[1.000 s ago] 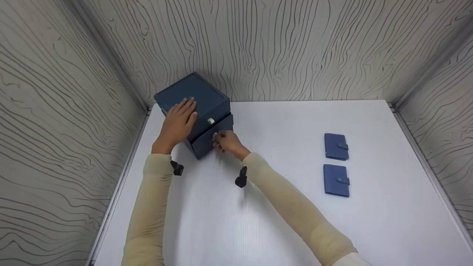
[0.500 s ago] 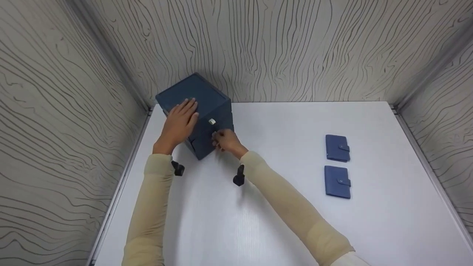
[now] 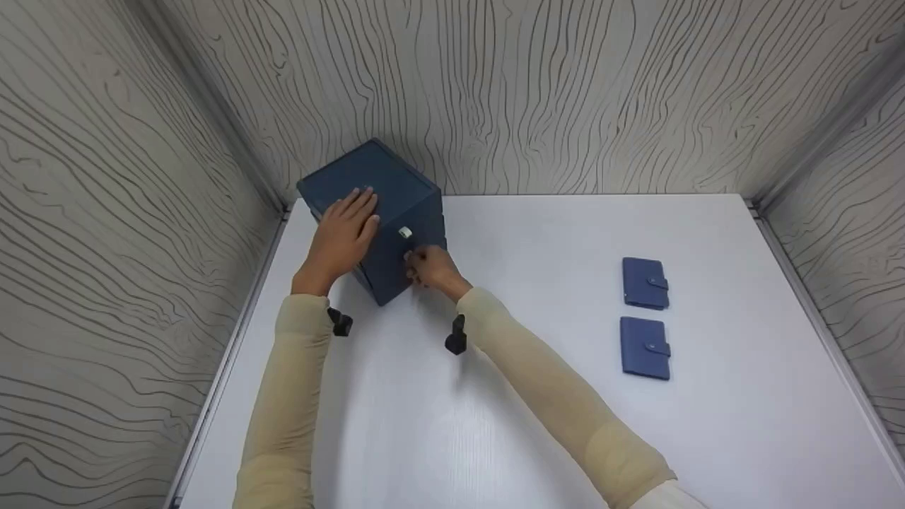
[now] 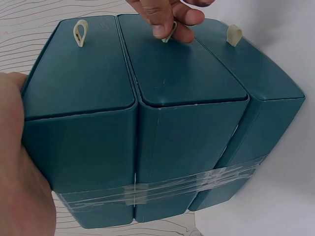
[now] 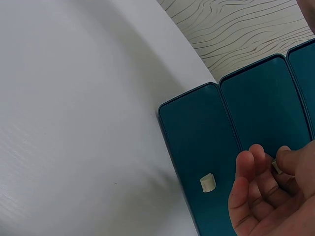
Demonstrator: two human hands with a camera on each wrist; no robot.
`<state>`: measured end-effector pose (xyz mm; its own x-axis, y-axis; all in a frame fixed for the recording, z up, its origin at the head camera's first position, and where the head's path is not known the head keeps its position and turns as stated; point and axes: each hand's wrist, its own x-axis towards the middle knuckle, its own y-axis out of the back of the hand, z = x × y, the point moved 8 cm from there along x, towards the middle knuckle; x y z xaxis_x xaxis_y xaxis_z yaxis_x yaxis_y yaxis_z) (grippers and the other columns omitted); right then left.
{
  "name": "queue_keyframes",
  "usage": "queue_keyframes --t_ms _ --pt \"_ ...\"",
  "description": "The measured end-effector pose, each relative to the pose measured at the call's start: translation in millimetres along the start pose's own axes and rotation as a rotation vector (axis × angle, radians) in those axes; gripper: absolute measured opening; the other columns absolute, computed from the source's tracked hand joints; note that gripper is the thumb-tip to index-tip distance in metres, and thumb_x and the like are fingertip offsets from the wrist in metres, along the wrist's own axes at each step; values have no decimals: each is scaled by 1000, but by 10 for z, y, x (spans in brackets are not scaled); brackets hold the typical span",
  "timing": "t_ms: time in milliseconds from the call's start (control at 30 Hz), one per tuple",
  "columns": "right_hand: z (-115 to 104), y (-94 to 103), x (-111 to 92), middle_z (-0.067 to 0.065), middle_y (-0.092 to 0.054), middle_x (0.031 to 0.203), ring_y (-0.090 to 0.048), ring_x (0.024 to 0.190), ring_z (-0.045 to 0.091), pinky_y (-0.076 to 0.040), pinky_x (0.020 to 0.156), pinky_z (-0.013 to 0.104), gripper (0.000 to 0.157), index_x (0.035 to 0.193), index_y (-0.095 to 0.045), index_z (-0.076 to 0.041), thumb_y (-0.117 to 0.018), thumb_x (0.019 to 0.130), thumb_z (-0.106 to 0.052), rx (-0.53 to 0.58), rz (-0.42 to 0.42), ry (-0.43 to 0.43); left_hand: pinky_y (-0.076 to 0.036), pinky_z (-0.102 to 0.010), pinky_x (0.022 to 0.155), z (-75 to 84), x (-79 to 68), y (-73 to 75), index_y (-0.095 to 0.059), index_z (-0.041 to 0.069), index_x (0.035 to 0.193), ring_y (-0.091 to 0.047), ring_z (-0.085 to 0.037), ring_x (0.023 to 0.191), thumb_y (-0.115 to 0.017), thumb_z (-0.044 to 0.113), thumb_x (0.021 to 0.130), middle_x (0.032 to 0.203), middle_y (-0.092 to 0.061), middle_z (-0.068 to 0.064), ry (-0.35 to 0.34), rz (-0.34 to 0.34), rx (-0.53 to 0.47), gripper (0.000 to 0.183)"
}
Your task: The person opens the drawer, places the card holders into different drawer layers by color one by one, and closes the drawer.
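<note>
A dark teal box of three stacked drawers (image 3: 382,173) stands at the table's back left, turned at an angle. My left hand (image 3: 339,237) rests on its top with the fingers extended. At its front, my right hand (image 3: 435,268) pinches the small cream loop tab (image 4: 170,33) of the middle drawer (image 4: 182,73) between thumb and finger. That drawer's front sits about level with its neighbours in the left wrist view. Another cream tab (image 5: 208,183) shows on the bottom drawer in the right wrist view. Clear tape wraps around the box's side.
Two blue snap-strap wallets (image 3: 644,283) lie one behind the other on the right of the white table (image 3: 523,240). Wood-grain patterned walls (image 3: 537,99) enclose the table at the back and both sides. Black wrist mounts hang beneath both sleeves.
A drawer that stuck out at the front has gone back into the box, with my right hand at its front throughout. My left hand has stayed on the box's top.
</note>
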<state>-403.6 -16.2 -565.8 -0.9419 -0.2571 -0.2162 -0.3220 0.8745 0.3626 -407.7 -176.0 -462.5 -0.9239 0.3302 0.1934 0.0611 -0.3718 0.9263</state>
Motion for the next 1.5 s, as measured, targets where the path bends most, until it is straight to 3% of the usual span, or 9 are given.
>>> queue_keyframes --t_ms 467,633,800,933,1200,1333,1500 --pt "20 10 4 7 -70 92 -61 74 11 -51 62 24 32 107 -71 -4 -52 115 -29 -21 3 4 -15 -53 137 5 -6 23 -37 10 167 -25 -29 166 -35 39 118 175 -33 -7 -5 19 0 57" --pt "43 24 12 14 -73 98 -61 75 12 -50 62 24 32 107 -71 -4 -54 114 -31 9 3 0 -16 -53 137 -2 -3 28 -37 10 166 -25 -30 165 -35 39 117 175 -33 -7 -9 23 2 57" --pt "72 62 14 26 -75 109 -70 84 28 -56 67 31 41 113 -73 0 -50 115 -34 55 15 6 -15 -52 137 -20 1 25 -36 11 167 -24 -28 166 -33 41 118 175 -32 -6 -2 14 12 58" --pt "148 109 20 24 -77 110 -75 99 39 -62 78 42 41 120 -74 0 -48 115 -32 44 35 6 -14 -51 137 -39 1 18 -34 12 168 -22 -27 166 -30 43 118 176 -30 -4 11 -2 17 59" --pt "402 147 2 8 -71 93 -75 97 36 -62 77 38 34 124 -71 2 -51 113 -23 40 61 -58 -13 -51 137 -32 -10 24 -34 12 168 -22 -27 166 -30 43 118 176 -30 -5 11 -8 19 59" --pt "498 101 -10 8 -71 93 -74 91 30 -59 71 31 35 127 -70 3 -52 113 -24 52 50 -80 -14 -51 137 -16 -9 30 -35 11 168 -23 -27 166 -31 42 118 176 -31 -5 8 3 24 59" --pt "570 40 -37 10 -71 94 -73 86 27 -60 73 34 32 120 -69 1 -51 113 -24 54 47 -97 -13 -51 137 11 -1 7 -35 11 167 -23 -27 166 -31 41 118 176 -32 -5 3 8 14 58"
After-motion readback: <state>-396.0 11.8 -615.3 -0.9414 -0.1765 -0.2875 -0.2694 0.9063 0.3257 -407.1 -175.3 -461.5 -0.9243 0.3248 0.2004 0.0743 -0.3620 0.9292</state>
